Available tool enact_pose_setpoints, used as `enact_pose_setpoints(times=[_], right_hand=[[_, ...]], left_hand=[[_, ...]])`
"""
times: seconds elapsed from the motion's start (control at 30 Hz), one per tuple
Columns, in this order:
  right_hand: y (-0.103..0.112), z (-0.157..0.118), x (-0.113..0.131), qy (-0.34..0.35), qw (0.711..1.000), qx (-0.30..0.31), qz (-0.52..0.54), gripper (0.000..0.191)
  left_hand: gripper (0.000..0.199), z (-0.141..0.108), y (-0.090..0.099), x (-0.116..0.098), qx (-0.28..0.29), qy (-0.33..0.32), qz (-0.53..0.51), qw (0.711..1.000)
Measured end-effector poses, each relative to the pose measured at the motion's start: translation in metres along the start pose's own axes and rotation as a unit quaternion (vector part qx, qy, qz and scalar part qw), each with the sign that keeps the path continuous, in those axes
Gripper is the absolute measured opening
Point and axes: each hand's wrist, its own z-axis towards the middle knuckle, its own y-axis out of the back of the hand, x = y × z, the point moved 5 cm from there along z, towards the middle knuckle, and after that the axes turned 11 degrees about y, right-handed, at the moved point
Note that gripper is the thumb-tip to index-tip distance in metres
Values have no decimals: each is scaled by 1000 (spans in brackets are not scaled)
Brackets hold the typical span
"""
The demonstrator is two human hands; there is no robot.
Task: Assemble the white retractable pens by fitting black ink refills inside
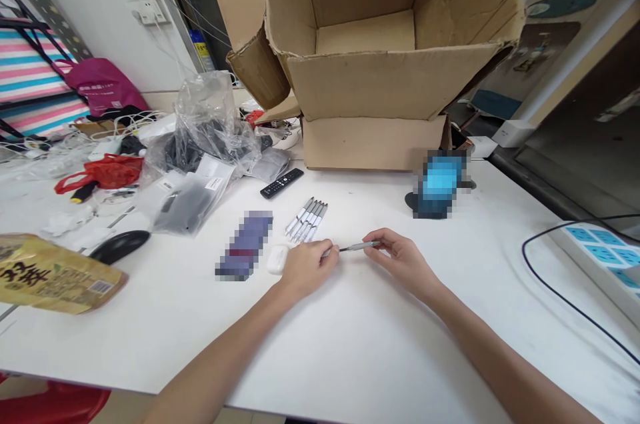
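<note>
Slender grey-and-black pen held level over the white tabletop, one end pinched by the left hand, the other by the right hand (which parts they grip is, from where I stand, too small to tell). Light, aligned pinches should prevent bending. Beyond: slim white-and-grey pens, side by side; rounded white plastic case beside the left hand.
</note>
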Motion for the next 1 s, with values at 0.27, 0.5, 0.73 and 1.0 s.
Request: enact_pose_setpoints(times=[0.27, 0.5, 0.73, 1.0], right_hand=[[-18, -8, 5, -22, 997, 57, -52, 23], [-17, -9, 3, -37, 991, 58, -116, 47], [-22, -11, 9, -5, 992, 75, -102, 43], [-22, -9, 8, 8, 990, 74, -122, 49]], left_hand=[[34, -7, -7, -7, 60, -80, 27, 995], [30, -11, -10, -11, 68, -134, 29, 988], [33, -11, -4, -12, 65, -154, 45, 985], [31, -14, 1, -16, 77, -139, 25, 987]])
